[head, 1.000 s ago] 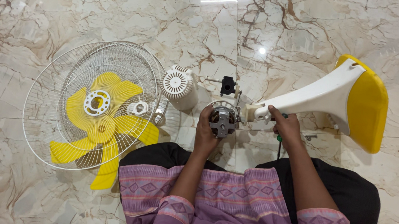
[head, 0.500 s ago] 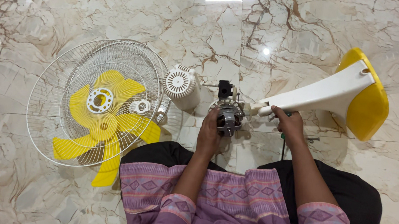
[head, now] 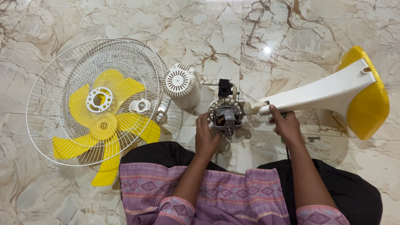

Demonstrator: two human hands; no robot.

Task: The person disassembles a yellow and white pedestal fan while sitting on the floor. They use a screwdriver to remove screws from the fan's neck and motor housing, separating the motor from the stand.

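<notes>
Your left hand (head: 206, 137) rests w/ fingers curled round the exposed metal fan motor (head: 226, 118), which sits on the glossy marble floor (head: 122, 6) just in front of your knees. Your right hand (head: 285, 126) has its fingers clenched at the narrow end of the white plastic fan stand neck (head: 315, 94), right beside the motor; can't tell if it holds a tool underneath. The neck runs out to the round yellow base (head: 369, 104) at right. Left of the motor: white ribbed motor cover (head: 181, 83), then white wire fan guards (head: 69, 83) w/ yellow plastic blades (head: 112, 134) lying in them.
</notes>
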